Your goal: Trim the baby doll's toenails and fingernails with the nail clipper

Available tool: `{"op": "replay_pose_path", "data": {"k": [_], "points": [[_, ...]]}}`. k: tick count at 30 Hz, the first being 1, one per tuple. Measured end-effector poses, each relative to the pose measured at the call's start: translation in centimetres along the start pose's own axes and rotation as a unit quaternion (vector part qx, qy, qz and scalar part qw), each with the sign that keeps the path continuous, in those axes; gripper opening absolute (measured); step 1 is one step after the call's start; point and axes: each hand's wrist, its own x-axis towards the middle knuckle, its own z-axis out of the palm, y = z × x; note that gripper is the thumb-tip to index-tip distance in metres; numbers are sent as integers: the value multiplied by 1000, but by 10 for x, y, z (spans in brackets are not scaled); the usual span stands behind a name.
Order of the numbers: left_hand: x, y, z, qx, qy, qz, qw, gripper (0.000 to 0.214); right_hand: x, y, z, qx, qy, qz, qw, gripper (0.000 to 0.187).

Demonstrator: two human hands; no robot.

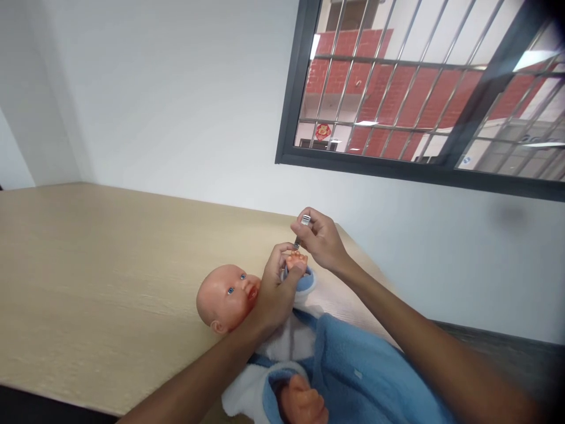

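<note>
A baby doll's head lies on a pale wood-grain table, and the doll wears a blue and white fleece outfit. My left hand grips the doll's raised hand, partly hiding it and the doll's chin. In my right hand, a small metal nail clipper is pinched between the fingers, its lower end close to the doll's fingers. The doll's other hand rests low on the outfit, away from both my hands.
The table's far edge meets a white wall. A dark-framed window with metal bars is set in that wall, with red brick beyond it. A dark surface lies beyond the table at lower right.
</note>
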Motion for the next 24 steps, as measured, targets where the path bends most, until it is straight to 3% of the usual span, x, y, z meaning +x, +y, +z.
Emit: {"op": "replay_pose_path", "data": {"k": [7, 24], "points": [[0, 1, 0, 13, 1, 5, 1000, 17, -4, -4, 0, -118, -9, -86, 989, 35], [1, -4, -1, 25, -8, 31, 999, 26, -5, 3, -4, -217, -37, -223, 950, 31]]}}
